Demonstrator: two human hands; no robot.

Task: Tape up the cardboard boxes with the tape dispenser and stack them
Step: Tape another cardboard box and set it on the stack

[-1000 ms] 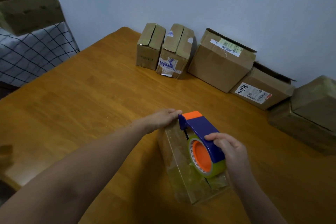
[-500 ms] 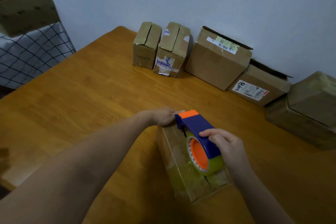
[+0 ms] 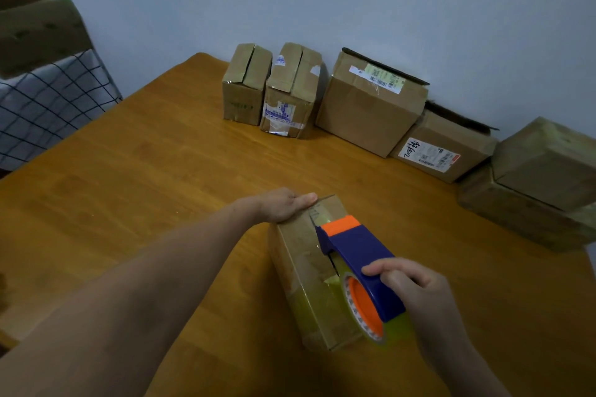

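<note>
A small cardboard box lies on the wooden table in front of me, its top flaps meeting in a seam. My left hand rests on the box's far left corner, with the thumb lying along the far edge. My right hand grips the blue and orange tape dispenser, which sits on the box top with its orange nose pointing away from me. Its roll of clear tape hangs over the near end of the box.
Along the wall stand two small boxes, a larger labelled box and a lower labelled box. Two stacked boxes sit at the right. A checked cloth and more cardboard are at the left.
The dispenser has slid back towards me along the box top, uncovering the far end of the seam. My left hand has stayed on the far corner.
</note>
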